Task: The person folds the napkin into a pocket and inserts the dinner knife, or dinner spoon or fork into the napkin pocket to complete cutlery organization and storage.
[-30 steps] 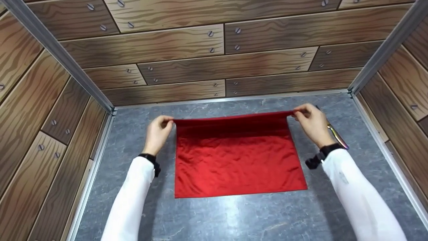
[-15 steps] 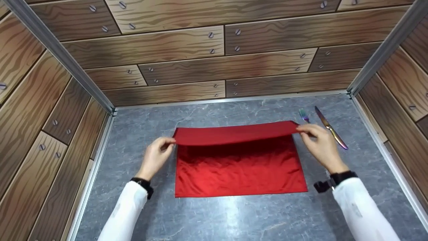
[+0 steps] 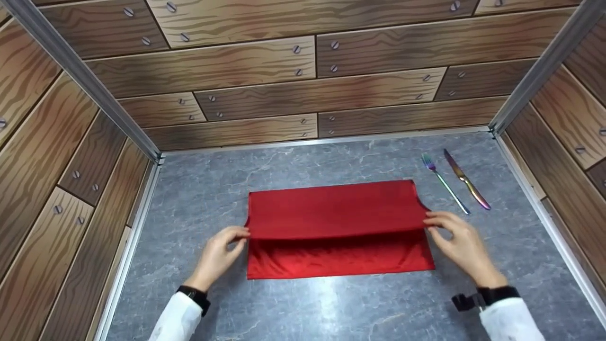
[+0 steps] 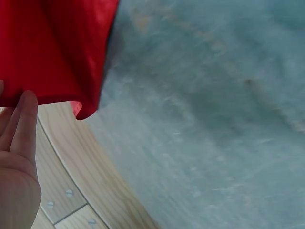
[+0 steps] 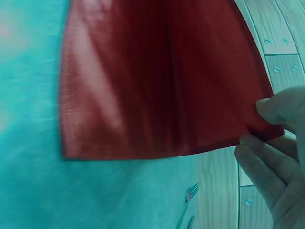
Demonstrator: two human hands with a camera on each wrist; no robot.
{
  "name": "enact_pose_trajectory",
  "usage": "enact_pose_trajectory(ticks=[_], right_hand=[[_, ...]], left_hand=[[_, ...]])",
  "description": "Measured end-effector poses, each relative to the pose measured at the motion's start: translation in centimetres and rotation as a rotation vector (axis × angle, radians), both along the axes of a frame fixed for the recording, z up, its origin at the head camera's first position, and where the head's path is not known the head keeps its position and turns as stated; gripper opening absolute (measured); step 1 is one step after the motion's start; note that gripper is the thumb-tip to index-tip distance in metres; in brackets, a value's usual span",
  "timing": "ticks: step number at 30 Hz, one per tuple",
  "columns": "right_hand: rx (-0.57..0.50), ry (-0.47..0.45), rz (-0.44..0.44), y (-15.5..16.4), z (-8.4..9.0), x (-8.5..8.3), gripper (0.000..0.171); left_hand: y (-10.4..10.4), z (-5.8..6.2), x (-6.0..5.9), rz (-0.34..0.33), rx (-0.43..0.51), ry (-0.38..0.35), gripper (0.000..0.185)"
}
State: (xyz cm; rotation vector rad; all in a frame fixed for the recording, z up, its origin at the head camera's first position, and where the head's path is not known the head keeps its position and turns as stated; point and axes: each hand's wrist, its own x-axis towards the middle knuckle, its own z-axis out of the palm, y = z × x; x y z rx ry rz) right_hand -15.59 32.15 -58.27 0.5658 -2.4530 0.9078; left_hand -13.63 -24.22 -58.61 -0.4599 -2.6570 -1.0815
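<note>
- Your left hand, grip clamped, pinches the red cloth at left.
- Your right hand pinches it at right.
- 1 fork and 1 knife lie far right.

From here I see the left hand at eight o'clock, gripping the edge of a red cloth at ten, its border curled; marbled grey-blue surface from twelve to five, wooden planks at seven.
</note>
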Motion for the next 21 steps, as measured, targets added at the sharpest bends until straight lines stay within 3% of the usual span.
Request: enact_pose_trajectory(ticks=[5, 11, 21], right_hand=[[0.078, -0.057, -0.031, 0.3, -0.9, 1.5, 0.028], [0.075, -0.117, -0.051, 0.2, -2.4, 3.1, 0.029], [0.12, -0.176, -0.066, -0.1, -4.5, 4.9, 0.029]], left_hand=[[0.2, -0.7, 1.1, -0.038, -0.074, -0.061, 0.021], [0.0, -1.9, 1.9, -0.11, -0.129, -0.13, 0.017], [-0.2, -3.3, 3.2, -0.146, -0.234, -0.22, 0.013]])
